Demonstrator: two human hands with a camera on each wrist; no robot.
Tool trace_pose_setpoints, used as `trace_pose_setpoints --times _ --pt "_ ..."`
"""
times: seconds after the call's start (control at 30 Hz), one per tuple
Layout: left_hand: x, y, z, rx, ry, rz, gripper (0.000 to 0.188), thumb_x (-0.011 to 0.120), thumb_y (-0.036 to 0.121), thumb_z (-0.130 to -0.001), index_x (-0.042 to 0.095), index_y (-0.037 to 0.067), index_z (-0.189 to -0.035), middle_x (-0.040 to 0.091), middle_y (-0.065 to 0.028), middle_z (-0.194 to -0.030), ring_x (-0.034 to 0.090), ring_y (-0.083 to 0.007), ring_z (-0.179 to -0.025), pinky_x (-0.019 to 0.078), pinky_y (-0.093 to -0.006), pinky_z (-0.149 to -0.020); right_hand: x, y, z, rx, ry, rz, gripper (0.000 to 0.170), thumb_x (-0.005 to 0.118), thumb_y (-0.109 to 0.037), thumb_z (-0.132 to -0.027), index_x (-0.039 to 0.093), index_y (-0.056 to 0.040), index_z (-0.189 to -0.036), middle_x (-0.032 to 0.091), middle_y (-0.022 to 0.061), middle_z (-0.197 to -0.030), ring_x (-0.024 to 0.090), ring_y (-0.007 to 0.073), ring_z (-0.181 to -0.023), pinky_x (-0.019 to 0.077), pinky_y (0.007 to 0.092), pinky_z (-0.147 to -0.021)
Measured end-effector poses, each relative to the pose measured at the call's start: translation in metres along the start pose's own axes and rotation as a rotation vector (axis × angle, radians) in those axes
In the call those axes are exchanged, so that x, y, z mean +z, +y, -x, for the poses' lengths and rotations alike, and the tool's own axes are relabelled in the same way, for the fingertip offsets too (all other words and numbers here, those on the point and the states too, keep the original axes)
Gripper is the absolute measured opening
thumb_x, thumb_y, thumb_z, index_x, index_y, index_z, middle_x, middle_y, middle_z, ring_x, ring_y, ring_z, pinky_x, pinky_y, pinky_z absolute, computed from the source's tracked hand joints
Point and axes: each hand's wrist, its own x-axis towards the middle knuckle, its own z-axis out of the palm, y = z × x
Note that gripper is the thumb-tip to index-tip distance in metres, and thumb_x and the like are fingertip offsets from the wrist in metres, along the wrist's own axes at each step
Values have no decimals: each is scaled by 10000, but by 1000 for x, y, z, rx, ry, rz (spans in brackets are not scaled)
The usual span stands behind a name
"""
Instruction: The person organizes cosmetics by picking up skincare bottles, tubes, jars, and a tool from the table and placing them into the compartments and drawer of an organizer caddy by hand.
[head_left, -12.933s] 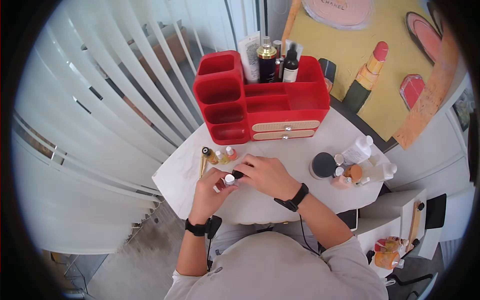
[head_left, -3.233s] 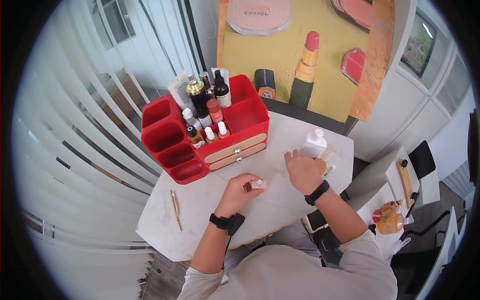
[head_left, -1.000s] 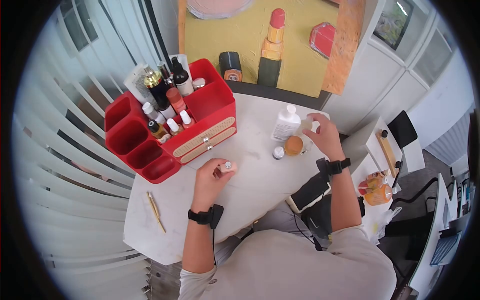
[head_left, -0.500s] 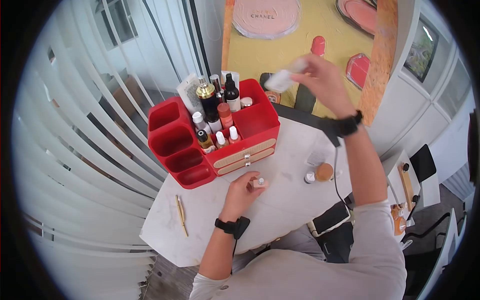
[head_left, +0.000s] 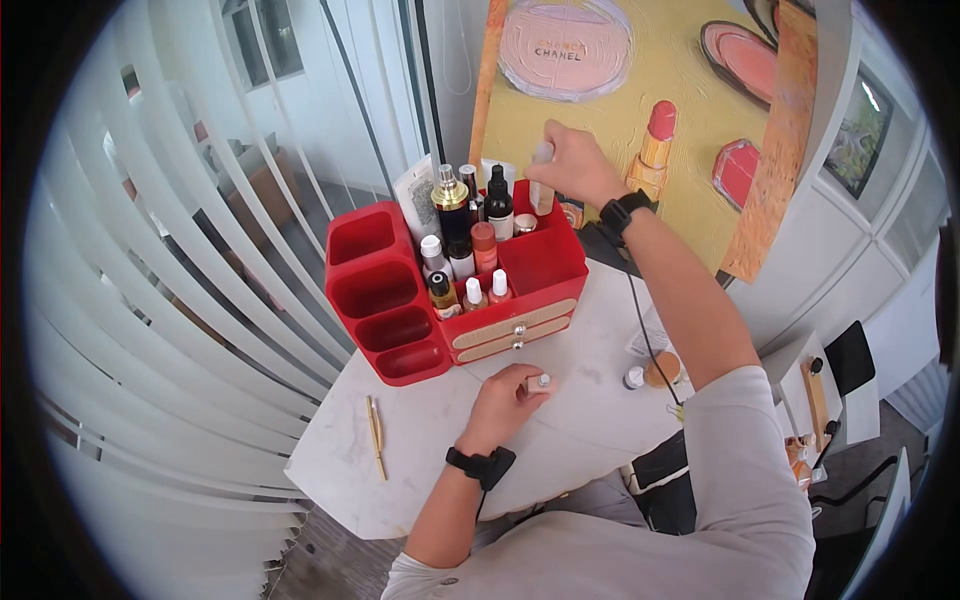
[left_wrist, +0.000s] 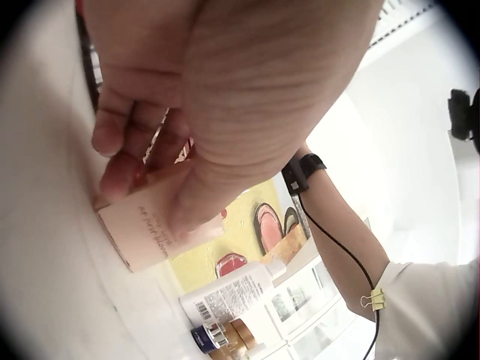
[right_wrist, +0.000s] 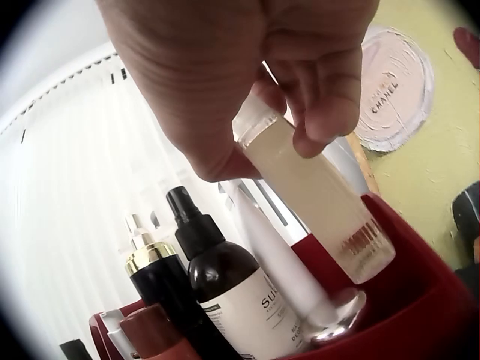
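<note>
My right hand (head_left: 580,168) pinches a clear bottle (right_wrist: 315,195) of pale yellow liquid by its white cap. The bottle tilts, its base at the back right compartment of the red organizer (head_left: 545,268). Beside it in the right wrist view are a black spray bottle (right_wrist: 225,281), a white tube (right_wrist: 274,247) and a silver-lidded jar (right_wrist: 341,319). Low over the table, my left hand (head_left: 500,405) holds a squarish pink bottle (left_wrist: 142,225) between thumb and fingers; its silver top (head_left: 543,380) shows in the head view.
On the table's right stand a white bottle (left_wrist: 229,292), an orange-brown jar (head_left: 662,369) and a small dark jar with a pale lid (head_left: 633,377). Two gold sticks (head_left: 375,438) lie at the left. Blinds hang left; a painting (head_left: 560,50) stands behind.
My right hand took the clear bottle from the right-hand group and carried it left over the organizer. Small bottles once on the table now stand in the organizer. The left hand keeps the pink bottle.
</note>
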Motion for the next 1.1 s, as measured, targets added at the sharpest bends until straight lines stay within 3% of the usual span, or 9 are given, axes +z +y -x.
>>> trace_pose_setpoints --times 0.07,0.13,0.23,0.33,0.67,0.77,0.83,0.97,1.1 --pt "1 -2 0 8 -5 22 284 851 67 -847 699 6 -1079 696 -111 -889 658 -211 -725 556 -320 -695 2 -3 0 -32 56 -52 294 788 -200 -832 618 6 -954 713 158 -825 734 275 -762 575 387 -696" --pt "0 -1 1 10 -6 15 288 850 45 -847 706 8 -1093 704 -83 -894 651 -159 -734 550 -291 -695 0 -8 1 304 -60 -282 314 815 -177 -818 619 23 -961 703 179 -806 727 262 -655 579 376 -592" --pt "-2 0 0 7 -13 6 291 846 23 -850 712 5 -1108 712 -52 -896 645 -104 -747 545 -259 -698 0 -9 -2 427 -106 -464 277 814 -135 -870 642 37 -1003 708 136 -822 727 176 -624 586 307 -538" --pt "0 -1 0 -8 -20 5 289 843 20 -852 709 -2 -1107 713 -50 -894 648 -96 -755 545 -254 -705 11 3 2 315 -157 -729 248 801 -114 -912 663 50 -1037 716 155 -856 750 180 -689 613 307 -588" --pt "-2 -7 -1 -18 -6 54 313 824 -28 -829 702 4 -1116 743 -89 -926 705 -152 -789 577 -286 -742 19 7 5 226 -289 -315 323 794 -109 -898 710 85 -1143 760 203 -1032 776 242 -856 629 370 -752" --pt "-3 -7 0 -70 -35 18 320 816 -38 -831 693 -2 -1125 750 -92 -929 718 -157 -816 582 -287 -754 5 -3 28 134 -149 -42 319 783 -171 -891 733 24 -1139 753 233 -1032 753 313 -964 598 399 -872" --pt "-1 -11 0 -87 -37 39 329 811 -44 -833 686 -4 -1134 751 -90 -925 719 -160 -822 584 -288 -761 -8 -21 68 -179 169 13 283 755 -221 -893 742 -14 -1085 747 207 -1041 714 363 -998 564 439 -913" --pt "2 -17 -1 -58 1 90 368 787 -74 -818 645 -6 -1150 735 -126 -927 719 -212 -797 584 -321 -741 -25 -66 180 -259 -460 -69 198 761 -191 -899 734 -65 -1050 724 110 -990 710 309 -873 562 412 -752" --pt "1 -12 -1 -104 11 141 367 755 -91 -828 619 -1 -1157 732 -130 -952 725 -218 -800 586 -318 -740 11 -75 249 -248 -533 93 208 770 -192 -859 691 -64 -1003 686 111 -919 710 327 -856 571 431 -734"
